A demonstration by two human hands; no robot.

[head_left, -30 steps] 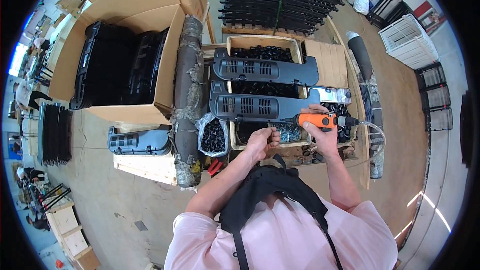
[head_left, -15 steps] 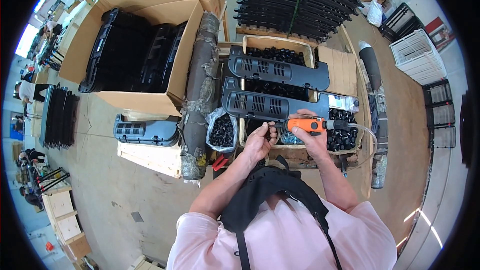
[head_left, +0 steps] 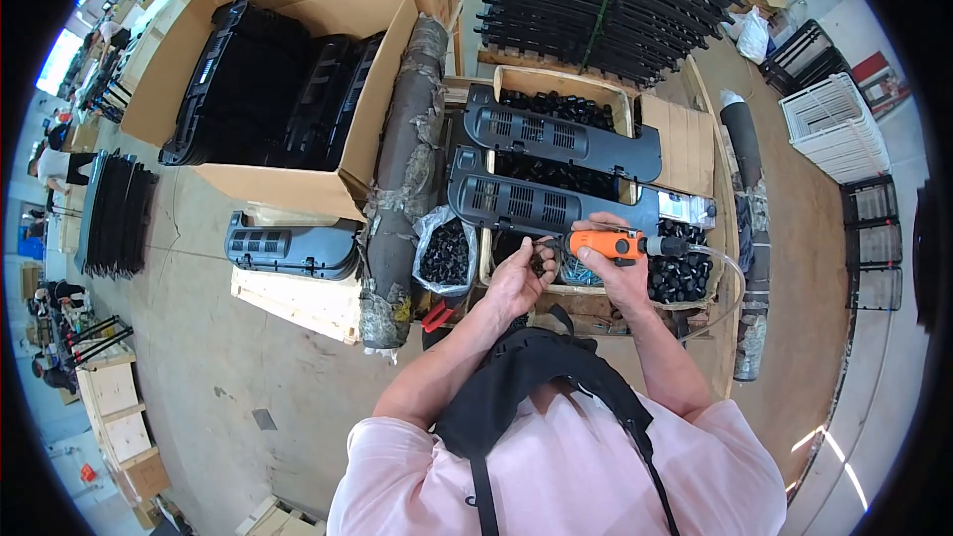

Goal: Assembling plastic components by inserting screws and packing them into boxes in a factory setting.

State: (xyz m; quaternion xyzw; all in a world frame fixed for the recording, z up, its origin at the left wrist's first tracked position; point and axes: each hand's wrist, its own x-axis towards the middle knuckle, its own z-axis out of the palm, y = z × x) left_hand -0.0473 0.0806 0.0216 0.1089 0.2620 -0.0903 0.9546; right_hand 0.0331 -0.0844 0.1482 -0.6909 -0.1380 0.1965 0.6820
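Note:
In my right hand (head_left: 620, 276) is an orange power screwdriver (head_left: 602, 243), held level with its tip toward the left. A clear hose (head_left: 733, 268) runs from its dark rear end. My left hand (head_left: 516, 283) is closed at the screwdriver's tip, thumb and fingers pinched together. Something small and dark shows by the fingertips, too small to name. Just beyond both hands lies a dark grey vented plastic panel (head_left: 606, 208), and a second grey panel (head_left: 606, 147) lies parallel behind it. Blue-grey screws (head_left: 579, 274) sit in a compartment below the screwdriver.
Wooden trays hold black plastic parts (head_left: 678, 278). A clear bag of black parts (head_left: 445, 253) and red-handled pliers (head_left: 437, 316) are left of my hands. A wrapped roll (head_left: 405, 154) stands beside a large carton (head_left: 288, 179). Black bars (head_left: 606, 10) are stacked at the back.
The view has shifted slightly, so the boxes and panels appear a little displaced. My hands keep almost the same pose, the left at the screwdriver's tip and the right around its body.

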